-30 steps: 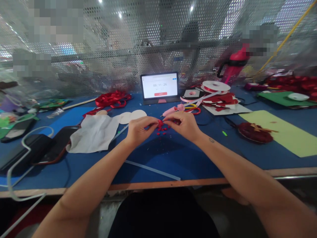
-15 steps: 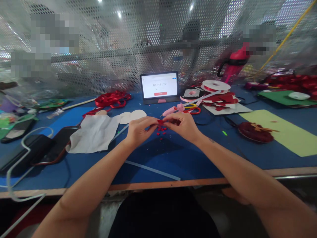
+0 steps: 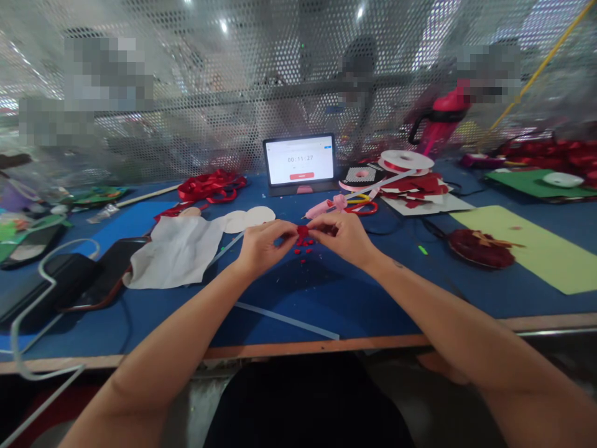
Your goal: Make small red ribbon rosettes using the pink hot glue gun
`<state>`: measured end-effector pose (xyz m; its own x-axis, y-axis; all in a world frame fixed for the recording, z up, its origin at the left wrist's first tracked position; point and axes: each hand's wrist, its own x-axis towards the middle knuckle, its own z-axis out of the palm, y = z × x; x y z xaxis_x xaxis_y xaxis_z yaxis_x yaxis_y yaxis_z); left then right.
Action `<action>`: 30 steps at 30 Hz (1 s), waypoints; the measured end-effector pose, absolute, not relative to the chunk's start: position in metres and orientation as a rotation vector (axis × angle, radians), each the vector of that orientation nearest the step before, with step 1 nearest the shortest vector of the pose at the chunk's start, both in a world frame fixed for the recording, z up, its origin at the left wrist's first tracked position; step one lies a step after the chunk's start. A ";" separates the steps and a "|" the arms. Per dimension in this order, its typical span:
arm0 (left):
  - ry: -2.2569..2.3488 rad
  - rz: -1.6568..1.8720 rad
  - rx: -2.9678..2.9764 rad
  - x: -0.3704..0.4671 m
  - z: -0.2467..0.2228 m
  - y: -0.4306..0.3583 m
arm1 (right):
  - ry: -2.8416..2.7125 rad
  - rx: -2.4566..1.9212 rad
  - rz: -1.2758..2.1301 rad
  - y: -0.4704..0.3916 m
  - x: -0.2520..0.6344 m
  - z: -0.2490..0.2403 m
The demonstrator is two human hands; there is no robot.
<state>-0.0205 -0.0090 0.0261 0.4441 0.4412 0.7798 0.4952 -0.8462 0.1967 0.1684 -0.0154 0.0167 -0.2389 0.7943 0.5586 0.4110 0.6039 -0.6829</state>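
Observation:
Between my fingertips is a small piece of red ribbon [image 3: 303, 231], held up over the blue table. My left hand [image 3: 265, 246] pinches its left edge, and my right hand [image 3: 342, 236] pinches the right edge. Several tiny red bits [image 3: 303, 251] lie on the table just below it. Behind my right hand rests a pink glue gun [image 3: 321, 208], with red-and-yellow-handled scissors [image 3: 368, 205] beside it. A clear glue stick [image 3: 289, 321] lies nearer the table's front edge.
A tablet [image 3: 301, 160] showing a timer stands at the back. White cloth [image 3: 175, 252], white discs [image 3: 259, 216] and a phone [image 3: 109, 274] lie left. Ribbon spools [image 3: 405, 162], a dark red round piece [image 3: 480, 247] and a yellow sheet [image 3: 527, 242] are right.
The red ribbon piece shows slightly larger and flatter between my fingertips. Both hands stay in nearly the same place.

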 end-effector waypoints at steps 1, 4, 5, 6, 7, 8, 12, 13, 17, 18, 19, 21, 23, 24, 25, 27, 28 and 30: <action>-0.866 -1.394 -2.620 -0.020 0.025 -0.009 | -1.860 -0.972 0.510 -0.015 0.168 0.017; -0.891 -1.444 -2.636 -0.020 0.023 -0.010 | -1.866 -0.980 0.552 -0.016 0.168 0.018; -0.892 -1.458 -2.642 -0.019 0.023 -0.010 | -1.869 -0.978 0.564 -0.016 0.168 0.018; -0.890 -1.470 -2.643 -0.019 0.023 -0.010 | -1.871 -0.974 0.574 -0.016 0.168 0.018; -0.883 -1.476 -2.639 -0.019 0.022 -0.009 | -1.872 -0.967 0.582 -0.016 0.168 0.018; -0.865 -1.476 -2.636 -0.019 0.022 -0.009 | -1.871 -0.962 0.584 -0.015 0.168 0.018; -0.716 -1.447 -2.656 -0.020 0.023 -0.006 | -1.876 -0.979 0.546 -0.015 0.168 0.019; -0.685 -1.438 -2.665 -0.021 0.023 -0.006 | -1.879 -0.984 0.536 -0.015 0.168 0.019; -0.652 -1.421 -2.665 -0.021 0.025 -0.006 | -1.891 -0.980 0.523 -0.016 0.168 0.019; -0.655 -1.422 -2.660 -0.021 0.025 -0.006 | -1.893 -0.980 0.519 -0.016 0.168 0.019; -0.660 -1.421 -2.657 -0.020 0.025 -0.006 | -1.895 -0.979 0.515 -0.016 0.168 0.019; -0.685 -1.424 -2.651 -0.020 0.025 -0.007 | -1.891 -0.975 0.518 -0.016 0.168 0.018; -0.725 -1.442 -2.638 -0.020 0.025 -0.006 | -1.885 -0.963 0.535 -0.015 0.169 0.017; -0.743 -1.453 -2.631 -0.021 0.025 -0.006 | -1.882 -0.956 0.543 -0.014 0.169 0.017; -0.755 -1.462 -2.627 -0.021 0.025 -0.006 | -1.878 -0.950 0.546 -0.014 0.170 0.017; -0.760 -1.473 -2.635 -0.022 0.025 -0.005 | -1.873 -0.949 0.544 -0.014 0.170 0.018; -0.754 -1.475 -2.649 -0.022 0.025 -0.004 | -1.870 -0.952 0.540 -0.014 0.171 0.019; -0.735 -1.478 -2.677 -0.022 0.025 -0.004 | -1.869 -0.960 0.537 -0.015 0.171 0.020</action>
<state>-0.0223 -0.0037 0.0248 0.4488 0.3995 0.7994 0.3965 -0.8907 0.2226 0.1711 -0.0149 0.0197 -0.2562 0.8007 0.5416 0.3913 0.5982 -0.6993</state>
